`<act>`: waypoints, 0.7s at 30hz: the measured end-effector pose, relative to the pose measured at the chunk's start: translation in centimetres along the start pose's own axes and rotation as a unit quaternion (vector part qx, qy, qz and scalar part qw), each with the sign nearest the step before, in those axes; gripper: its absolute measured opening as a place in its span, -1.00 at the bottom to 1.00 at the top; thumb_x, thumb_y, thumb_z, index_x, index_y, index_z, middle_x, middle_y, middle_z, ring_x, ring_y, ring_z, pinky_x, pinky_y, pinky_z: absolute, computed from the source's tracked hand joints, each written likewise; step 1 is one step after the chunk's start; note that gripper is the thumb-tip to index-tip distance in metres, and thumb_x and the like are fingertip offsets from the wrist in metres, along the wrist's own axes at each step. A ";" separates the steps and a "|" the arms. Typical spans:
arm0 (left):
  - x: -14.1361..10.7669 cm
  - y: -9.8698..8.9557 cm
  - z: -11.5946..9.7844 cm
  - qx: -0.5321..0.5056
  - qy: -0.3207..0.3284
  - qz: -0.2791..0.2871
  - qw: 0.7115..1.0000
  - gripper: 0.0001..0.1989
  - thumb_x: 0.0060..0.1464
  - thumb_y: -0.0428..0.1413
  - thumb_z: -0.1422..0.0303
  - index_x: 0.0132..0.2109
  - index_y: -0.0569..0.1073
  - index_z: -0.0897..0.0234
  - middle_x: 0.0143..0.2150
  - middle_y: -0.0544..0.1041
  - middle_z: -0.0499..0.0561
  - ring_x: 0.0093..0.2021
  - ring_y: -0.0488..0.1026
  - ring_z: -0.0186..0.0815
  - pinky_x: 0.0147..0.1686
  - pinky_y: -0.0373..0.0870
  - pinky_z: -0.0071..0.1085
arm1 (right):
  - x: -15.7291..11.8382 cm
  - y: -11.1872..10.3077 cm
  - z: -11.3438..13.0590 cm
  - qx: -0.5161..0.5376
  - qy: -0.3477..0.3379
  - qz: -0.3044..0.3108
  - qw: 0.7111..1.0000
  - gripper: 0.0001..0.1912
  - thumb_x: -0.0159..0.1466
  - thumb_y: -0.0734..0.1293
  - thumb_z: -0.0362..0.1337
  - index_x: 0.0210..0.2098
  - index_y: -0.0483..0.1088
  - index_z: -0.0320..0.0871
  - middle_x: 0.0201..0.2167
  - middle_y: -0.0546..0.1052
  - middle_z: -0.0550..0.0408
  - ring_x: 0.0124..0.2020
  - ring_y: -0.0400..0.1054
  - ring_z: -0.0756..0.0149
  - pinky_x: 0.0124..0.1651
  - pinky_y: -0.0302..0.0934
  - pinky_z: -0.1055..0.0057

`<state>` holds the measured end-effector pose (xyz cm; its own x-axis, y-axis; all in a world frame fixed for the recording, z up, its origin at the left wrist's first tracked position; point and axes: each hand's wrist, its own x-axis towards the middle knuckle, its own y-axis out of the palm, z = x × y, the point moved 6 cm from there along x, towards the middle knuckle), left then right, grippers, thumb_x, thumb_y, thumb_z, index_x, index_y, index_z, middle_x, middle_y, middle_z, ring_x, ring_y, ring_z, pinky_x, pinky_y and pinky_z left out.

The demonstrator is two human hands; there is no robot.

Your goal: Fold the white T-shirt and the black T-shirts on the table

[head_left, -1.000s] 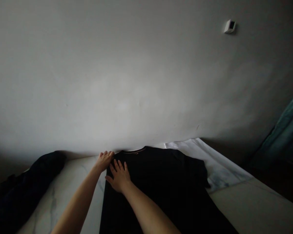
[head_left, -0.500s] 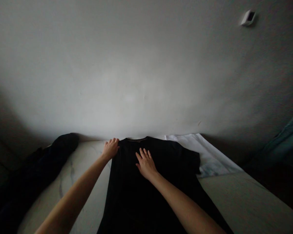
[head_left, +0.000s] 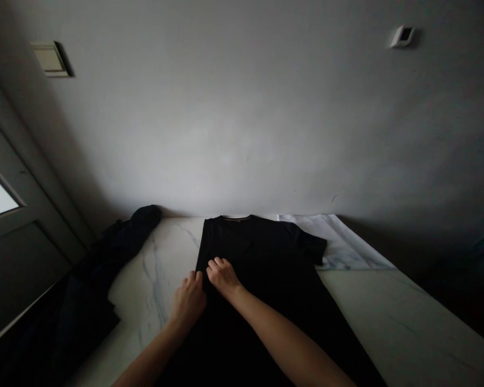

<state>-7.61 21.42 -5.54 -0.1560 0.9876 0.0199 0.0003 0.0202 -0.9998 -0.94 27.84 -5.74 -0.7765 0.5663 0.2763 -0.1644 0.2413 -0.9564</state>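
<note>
Left hand [head_left: 189, 298]: fingers curled together at the left edge of the black T-shirt [head_left: 262, 279]; grip unclear. Shirt lies on the marbled table [head_left: 167, 269], collar toward the wall [head_left: 242, 118], long axis running wall to wearer. Neck marking illegible. Right hand [head_left: 223, 277]: fingers bent, bunched on shirt; pinch undeterminable.

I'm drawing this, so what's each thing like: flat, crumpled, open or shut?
Black T-shirt: spread flat, one sleeve showing
White cloth: flat, partly under the T-shirt
Dark clothing: crumpled
Left hand: fingers curled
Right hand: fingers curled
Door: can't tell if shut
</note>
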 end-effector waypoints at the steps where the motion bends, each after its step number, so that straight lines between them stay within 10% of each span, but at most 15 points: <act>1: -0.2 -0.1 -0.1 0.004 -0.016 -0.005 1.000 -0.63 0.08 -0.11 0.61 0.02 0.34 0.35 0.01 0.44 0.21 -0.06 0.49 -0.14 -0.20 0.40 -0.31 | 0.0 0.0 -0.1 0.000 0.005 0.002 1.000 -0.78 0.35 0.20 -0.50 -0.27 0.48 -0.24 -0.23 0.51 -0.05 -0.13 0.36 0.21 -0.18 0.27 0.35; 15: -8.6 0.0 3.7 -0.020 -0.121 0.065 0.990 -0.57 0.19 -0.21 0.62 0.16 0.23 0.40 0.11 0.48 0.27 -0.04 0.56 -0.12 -0.17 0.46 -0.28 | -0.9 0.6 -1.3 0.016 0.060 0.007 0.998 -0.74 0.36 0.15 -0.53 -0.16 0.43 -0.21 -0.15 0.49 -0.06 -0.16 0.42 0.24 -0.32 0.40 0.43; 21: -10.3 0.1 0.9 0.002 -0.064 0.053 0.997 -0.41 0.14 -0.26 0.71 0.27 0.19 0.33 0.30 0.33 0.25 0.03 0.53 -0.23 -0.09 0.48 -0.39 | -1.0 0.6 -1.5 0.022 0.068 -0.003 0.997 -0.76 0.35 0.17 -0.53 -0.16 0.42 -0.20 -0.18 0.48 -0.03 -0.17 0.41 0.26 -0.31 0.41 0.45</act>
<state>-6.93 11.10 -5.90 -0.2809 0.9559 -0.0854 0.0186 -0.0836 -0.9963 0.62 28.60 -6.47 -0.6863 0.6671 0.2898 -0.1985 0.2115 -0.9570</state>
